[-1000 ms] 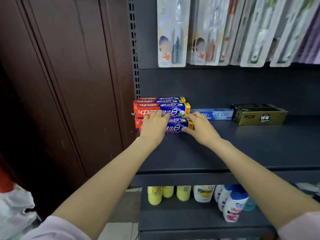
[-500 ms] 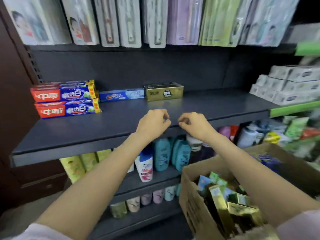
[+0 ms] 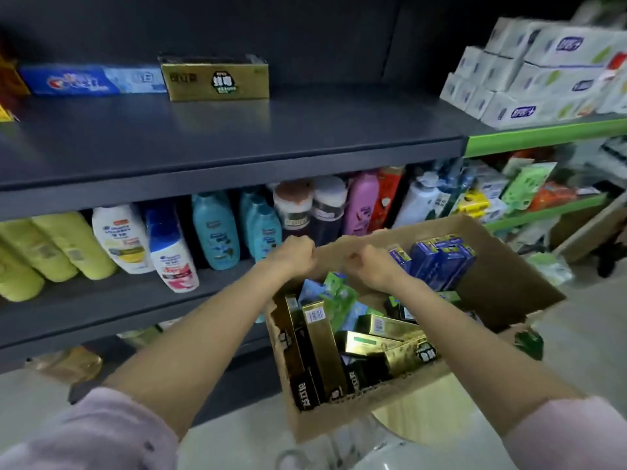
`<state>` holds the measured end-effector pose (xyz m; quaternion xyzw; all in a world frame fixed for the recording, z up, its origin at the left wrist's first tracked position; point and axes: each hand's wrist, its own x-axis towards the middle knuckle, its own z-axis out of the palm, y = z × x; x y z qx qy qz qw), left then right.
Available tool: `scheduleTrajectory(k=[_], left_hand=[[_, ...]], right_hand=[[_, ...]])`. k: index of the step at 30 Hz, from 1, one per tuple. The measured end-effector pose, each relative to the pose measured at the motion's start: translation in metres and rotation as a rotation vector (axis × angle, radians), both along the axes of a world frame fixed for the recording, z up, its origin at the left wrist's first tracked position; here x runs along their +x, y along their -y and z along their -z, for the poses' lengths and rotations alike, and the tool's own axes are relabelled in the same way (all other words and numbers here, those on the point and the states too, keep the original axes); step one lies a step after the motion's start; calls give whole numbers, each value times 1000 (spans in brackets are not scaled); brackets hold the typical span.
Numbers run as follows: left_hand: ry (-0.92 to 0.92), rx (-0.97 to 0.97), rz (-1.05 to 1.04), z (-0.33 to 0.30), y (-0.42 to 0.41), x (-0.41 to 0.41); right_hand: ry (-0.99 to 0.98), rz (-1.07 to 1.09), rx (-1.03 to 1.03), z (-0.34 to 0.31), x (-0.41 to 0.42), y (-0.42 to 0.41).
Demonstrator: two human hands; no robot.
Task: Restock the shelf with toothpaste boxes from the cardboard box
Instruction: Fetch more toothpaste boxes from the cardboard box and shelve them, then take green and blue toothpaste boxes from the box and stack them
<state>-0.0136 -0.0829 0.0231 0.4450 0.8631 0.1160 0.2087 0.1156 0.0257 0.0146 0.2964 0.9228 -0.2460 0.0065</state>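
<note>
Left hand: fingers curled into a loose fist, holding nothing, poised at the far rim of the cardboard box.
Right hand: likewise curled and empty, just beside the left, above the box contents.
Toothpaste boxes: gold cartons lie jumbled in the near half of the cardboard box, some on end, some flat; green cartons sit directly under the hands; blue cartons stand at the far right side.
Shelf: dark deck, above and left of the box; a gold display pack and a blue toothpaste carton stand at its back, with bare deck in front of them.
Shelf below: shampoo bottles in a row, not part of the job.
Step in hand, as judged: reaching in for the next cartons.
Recommended method: uncurl the fingers and take one kind only, preferably the upright gold cartons; grip along the long sides so the card does not crush; lift straight up clear of the jumble; place printed face forward, butted against the matching gold pack.
Risk: loose neighbouring cartons may tip or snag.
</note>
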Motion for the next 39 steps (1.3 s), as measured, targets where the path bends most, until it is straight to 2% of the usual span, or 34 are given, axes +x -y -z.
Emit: scheduleTrajectory(k=[6,10,12,18,21,24,28,34,39], left_hand=[[69,-164,-54,58,-40,-4],[52,-223,-108,80,-57,6],[-9,-238,-155,85,-60,13],[-98,-225,-192,84,-57,27],[-106,-115,-222,68,-43,30],[-28,97,-272,50,-27,28],[55,349,-358,17,-6,35],[69,702,-549,-33,10,55],[3,881,-641,-85,18,67]], right_hand=[[113,79,-137,68,-25,-28],[144,156,-297,99,-41,-37],[158,194,-299,108,-44,-40],[-11,200,-389,112,-26,-53],[-147,225,-443,96,-10,-54],[-259,244,-511,79,8,-53],[-401,213,-485,57,23,-48],[-638,16,-305,-24,15,-34],[-830,-123,-355,-95,11,-21]])
